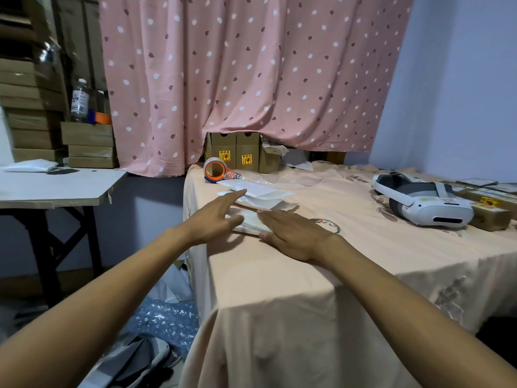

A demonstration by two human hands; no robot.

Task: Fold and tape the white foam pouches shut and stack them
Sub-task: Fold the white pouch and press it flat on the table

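A white foam pouch (250, 219) lies near the left edge of the table covered in a peach cloth (321, 275). My left hand (214, 219) reaches over its left end with fingers straight. My right hand (293, 236) lies flat, palm down, on its right end. Just behind it lies a loose pile of several more white foam pouches (260, 193). A tape roll on an orange dispenser (214, 169) stands at the far left corner of the table, behind the pile.
A white VR headset (422, 203) sits at the right, with flat brown boxes (486, 205) beside it. Cardboard boxes (237, 155) stand under the pink curtain at the back. A white side table (56, 186) is at the left, bubble wrap (165, 320) on the floor.
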